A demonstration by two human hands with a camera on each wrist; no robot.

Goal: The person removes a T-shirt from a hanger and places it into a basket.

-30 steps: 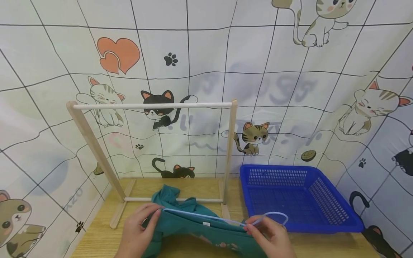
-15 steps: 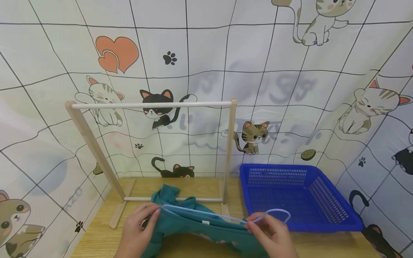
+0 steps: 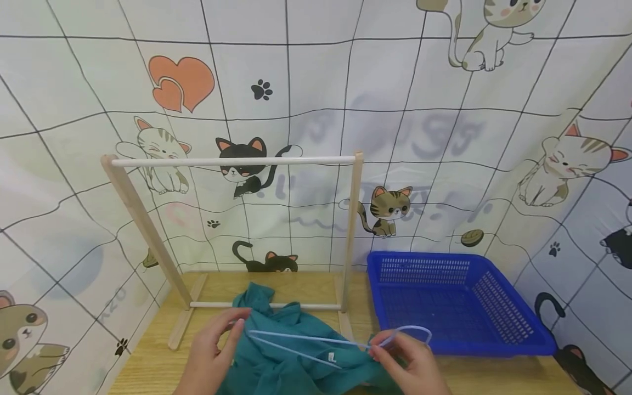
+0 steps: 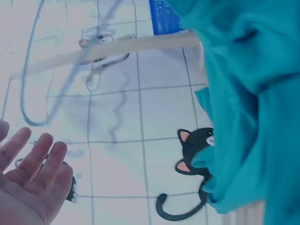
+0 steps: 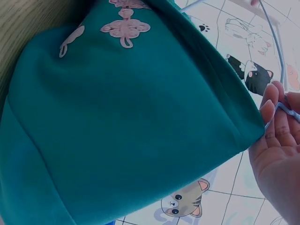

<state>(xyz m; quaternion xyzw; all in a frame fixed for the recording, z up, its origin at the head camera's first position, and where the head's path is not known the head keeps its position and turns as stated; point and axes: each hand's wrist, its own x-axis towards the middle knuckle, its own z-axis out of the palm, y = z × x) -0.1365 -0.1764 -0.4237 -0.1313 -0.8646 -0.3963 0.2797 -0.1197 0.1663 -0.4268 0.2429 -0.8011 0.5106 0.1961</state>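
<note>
A teal garment (image 3: 281,373) with a white neck label lies in a heap on the table; pink knotted decorations (image 5: 125,28) show on its front in the right wrist view. Over it is a pale blue wire clothes hanger (image 3: 306,338). My right hand (image 3: 410,362) pinches the hanger near its hook, and the garment's edge touches those fingers (image 5: 269,110). My left hand (image 3: 214,345) is beside the hanger's left end, apart from it. In the left wrist view its fingers (image 4: 40,159) are relaxed and hold nothing, below the hanger's rounded end (image 4: 35,123).
A wooden rack with a white top rail (image 3: 237,162) stands behind the garment, part of which lies against its lower bar (image 3: 321,306). At right is a blue plastic basket (image 3: 419,256) on the wooden table (image 3: 143,356). A cat-print cloth (image 3: 316,82) hangs behind.
The garment's left side has slipped off the hanger's left end and dropped. My left hand no longer pinches there. The hanger's left end is now lower; my right hand still holds it.
</note>
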